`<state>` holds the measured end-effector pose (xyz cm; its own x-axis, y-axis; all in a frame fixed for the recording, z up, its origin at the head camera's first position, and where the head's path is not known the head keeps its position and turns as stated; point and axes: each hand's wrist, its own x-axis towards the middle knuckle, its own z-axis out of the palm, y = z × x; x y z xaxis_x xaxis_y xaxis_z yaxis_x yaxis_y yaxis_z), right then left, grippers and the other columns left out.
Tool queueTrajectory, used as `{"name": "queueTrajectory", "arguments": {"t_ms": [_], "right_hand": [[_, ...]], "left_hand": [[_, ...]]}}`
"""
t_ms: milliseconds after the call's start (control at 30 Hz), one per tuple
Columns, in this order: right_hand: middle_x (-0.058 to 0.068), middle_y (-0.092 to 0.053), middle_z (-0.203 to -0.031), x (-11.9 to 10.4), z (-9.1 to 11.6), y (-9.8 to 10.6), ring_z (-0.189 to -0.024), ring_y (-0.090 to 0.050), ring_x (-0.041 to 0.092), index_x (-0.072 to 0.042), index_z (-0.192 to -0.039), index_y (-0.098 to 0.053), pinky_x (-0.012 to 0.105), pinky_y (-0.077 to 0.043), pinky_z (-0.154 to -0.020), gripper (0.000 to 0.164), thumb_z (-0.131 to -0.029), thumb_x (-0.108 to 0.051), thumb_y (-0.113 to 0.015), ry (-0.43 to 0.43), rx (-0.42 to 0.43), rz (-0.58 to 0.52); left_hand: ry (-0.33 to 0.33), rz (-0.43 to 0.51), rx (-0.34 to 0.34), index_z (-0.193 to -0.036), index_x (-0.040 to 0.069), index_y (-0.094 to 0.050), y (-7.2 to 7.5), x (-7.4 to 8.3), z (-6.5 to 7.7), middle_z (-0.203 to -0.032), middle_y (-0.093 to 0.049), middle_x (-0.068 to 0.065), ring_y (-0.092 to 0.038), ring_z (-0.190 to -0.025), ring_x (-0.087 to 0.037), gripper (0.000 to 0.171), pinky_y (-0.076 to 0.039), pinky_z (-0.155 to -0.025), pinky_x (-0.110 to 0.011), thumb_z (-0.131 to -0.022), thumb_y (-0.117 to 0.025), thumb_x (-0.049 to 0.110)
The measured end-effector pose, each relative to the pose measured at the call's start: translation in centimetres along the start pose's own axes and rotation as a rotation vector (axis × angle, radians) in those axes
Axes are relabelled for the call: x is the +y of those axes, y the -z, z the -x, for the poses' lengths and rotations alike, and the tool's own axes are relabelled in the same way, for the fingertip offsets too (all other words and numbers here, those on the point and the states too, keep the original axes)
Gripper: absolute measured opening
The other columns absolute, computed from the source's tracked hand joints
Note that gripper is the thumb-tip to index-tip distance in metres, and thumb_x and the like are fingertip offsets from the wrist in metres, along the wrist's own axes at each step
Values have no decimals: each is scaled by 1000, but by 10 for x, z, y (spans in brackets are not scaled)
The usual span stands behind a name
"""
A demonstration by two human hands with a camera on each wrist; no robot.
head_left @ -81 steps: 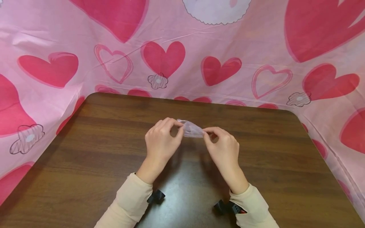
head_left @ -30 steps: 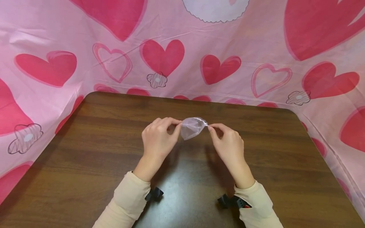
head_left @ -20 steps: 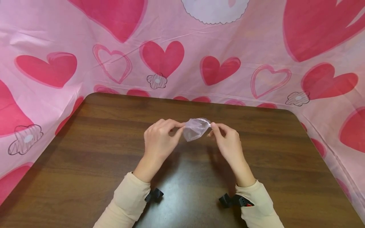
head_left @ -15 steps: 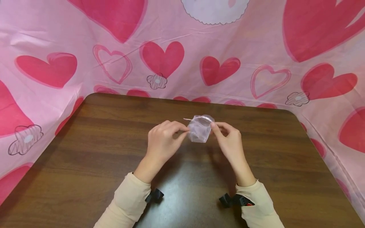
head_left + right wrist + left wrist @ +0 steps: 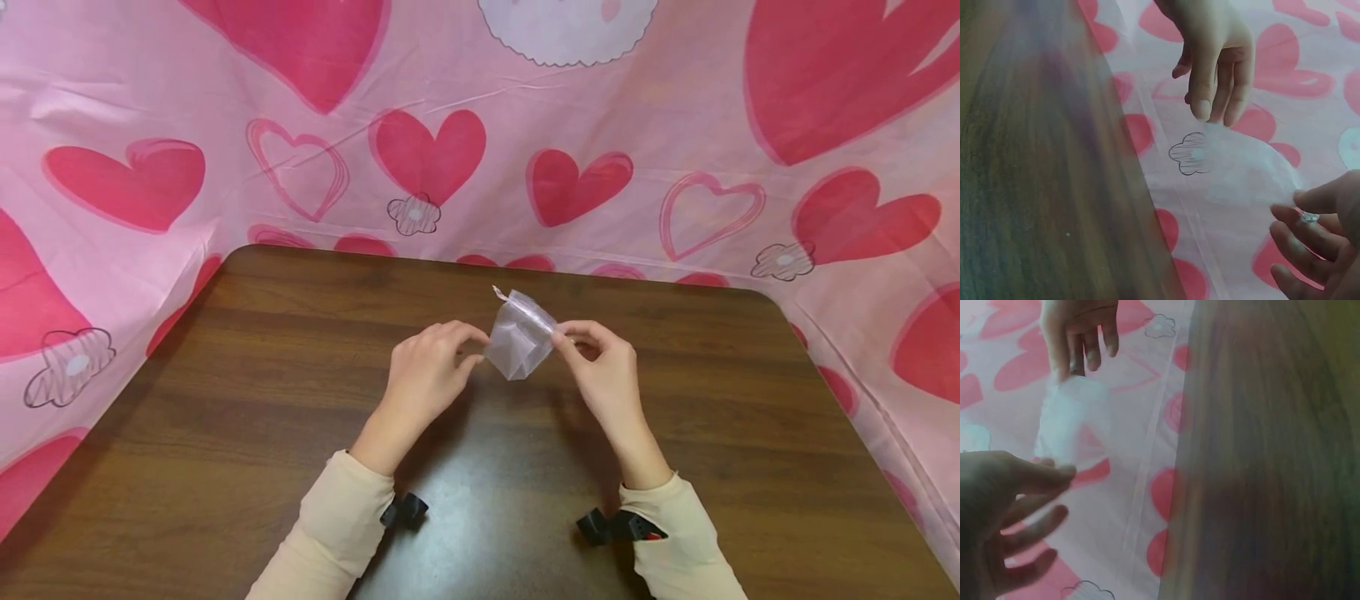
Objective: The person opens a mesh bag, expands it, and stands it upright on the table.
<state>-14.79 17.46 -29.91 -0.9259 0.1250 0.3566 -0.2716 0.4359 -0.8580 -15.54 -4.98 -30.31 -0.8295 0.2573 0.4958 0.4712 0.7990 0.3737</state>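
Note:
A small sheer whitish-lilac organza drawstring pouch (image 5: 517, 337) hangs above the table between the hands. Its shiny drawstring band slants along the top, and a short cord end sticks out at the upper left. My right hand (image 5: 600, 367) pinches the pouch at the right end of that band between thumb and index finger. At the pouch's left edge, my left hand (image 5: 427, 375) has thumb and index finger parted, fingertips close to the fabric; contact is hard to tell. In the right wrist view the see-through pouch (image 5: 1247, 169) spans from hand to hand.
The brown wood-grain table (image 5: 225, 417) lies beneath both hands. Pink cloth (image 5: 480, 75) with red hearts surrounds its back and sides. Black wrist cameras sit at both cream sleeves (image 5: 337, 517).
The pouch has turned so its band slants up to the left and its body hangs lower. My right hand has shifted its grip along the band; my left fingertips have parted.

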Motion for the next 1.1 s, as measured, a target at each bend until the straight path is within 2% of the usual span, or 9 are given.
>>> {"name": "queueTrajectory", "arguments": {"t_ms": [67,167,267,333,433,533,633,833,1100], "right_hand": [[11,-73,-89,1,1,-2,-76,-65,12,-2,-98,-75,21,-51,-70,12,-88,-8,-76,37,-32,68],[8,-73,-88,3,2,-4,-78,-66,16,-4,-96,-75,31,-54,-73,11,-86,-7,-77,77,-102,136],[6,-73,-88,4,2,-7,-79,-66,19,-5,-95,-75,40,-54,-74,10,-86,-6,-77,98,-182,184],[5,-74,-89,5,2,-9,-78,-66,20,-6,-95,-75,41,-54,-74,10,-86,-7,-77,98,-233,213],[3,-74,-90,7,2,-11,-78,-66,20,-8,-96,-75,40,-54,-73,10,-86,-8,-77,84,-300,256],[2,-74,-92,10,4,-13,-78,-67,19,-10,-96,-75,39,-55,-72,10,-87,-9,-77,53,-352,293],[2,-73,-93,13,6,-14,-79,-66,19,-11,-97,-74,38,-55,-72,10,-87,-11,-76,34,-389,321],[1,-72,-93,17,9,-15,-79,-65,18,-11,-100,-74,36,-53,-69,14,-87,-16,-77,30,-405,357],[2,-73,-93,14,8,-12,-77,-64,18,-11,-102,-73,34,-52,-66,16,-87,-15,-77,70,-403,337]], "left_hand": [[65,-13,-61,-101,28,-75,1,-3,-1,-96,-72,8,-67,-83,-17,21,-50,-61,-40,-83,-81,19],[131,-9,-110,-104,27,-75,4,-8,-3,-94,-72,6,-65,-80,-18,19,-50,-62,-43,-87,-77,19],[181,0,-101,-104,26,-75,10,-15,-6,-96,-72,4,-65,-79,-19,17,-49,-62,-44,-89,-73,18],[218,12,-83,-104,25,-75,14,-20,-7,-97,-73,4,-65,-79,-19,16,-49,-64,-45,-90,-71,17],[271,83,-105,-108,25,-73,17,-26,-7,-98,-73,6,-65,-82,-17,16,-48,-68,-45,-93,-68,20],[295,171,-179,-114,25,-71,15,-27,-7,-101,-72,6,-65,-89,-15,19,-47,-75,-45,-96,-64,27],[283,211,-260,-116,26,-70,10,-25,-6,-101,-71,5,-65,-92,-16,21,-47,-77,-45,-98,-63,32],[224,188,-377,-109,27,-73,-3,-22,-5,-91,-70,9,-65,-87,-14,18,-48,-76,-42,-97,-64,36],[172,182,-467,-106,26,-75,-1,-22,-12,-90,-70,12,-65,-86,-11,19,-49,-77,-40,-96,-64,38]]}}
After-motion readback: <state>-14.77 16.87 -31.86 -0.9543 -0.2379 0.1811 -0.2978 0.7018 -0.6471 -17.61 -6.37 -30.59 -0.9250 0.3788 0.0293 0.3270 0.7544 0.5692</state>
